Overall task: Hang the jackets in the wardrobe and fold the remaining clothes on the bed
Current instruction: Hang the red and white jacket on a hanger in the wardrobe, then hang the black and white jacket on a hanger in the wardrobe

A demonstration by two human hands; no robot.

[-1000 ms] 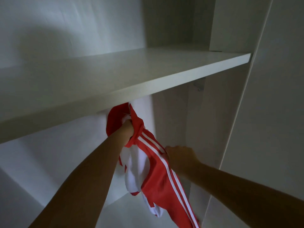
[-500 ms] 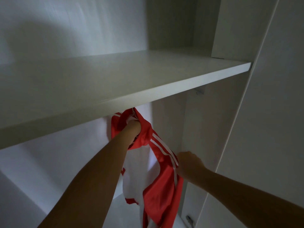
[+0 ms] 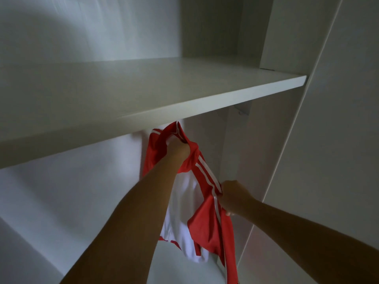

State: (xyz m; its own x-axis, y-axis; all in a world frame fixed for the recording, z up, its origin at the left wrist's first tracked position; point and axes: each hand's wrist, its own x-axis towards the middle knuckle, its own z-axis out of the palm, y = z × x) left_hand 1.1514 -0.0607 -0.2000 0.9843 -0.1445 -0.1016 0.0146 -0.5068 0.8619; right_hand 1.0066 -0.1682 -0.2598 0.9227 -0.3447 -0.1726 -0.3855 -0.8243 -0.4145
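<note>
Shelf [image 3: 164, 89] is crossing the wardrobe [image 3: 328, 140] above, and the jacket [image 3: 207, 226] is hanging just under its front edge, long axis running almost straight down. The left hand [image 3: 178, 149] is gripping the jacket's top, close beneath the shelf, so it is seeming the nearer one to the hanging place, which the shelf is hiding. Lower, to the right, the right hand [image 3: 233, 196] is pinching the striped edge. The hands are apart.

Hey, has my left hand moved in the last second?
Yes. The left hand, gripping the red and white jacket, has shifted right under the white wardrobe shelf, nearer its metal bracket.
</note>
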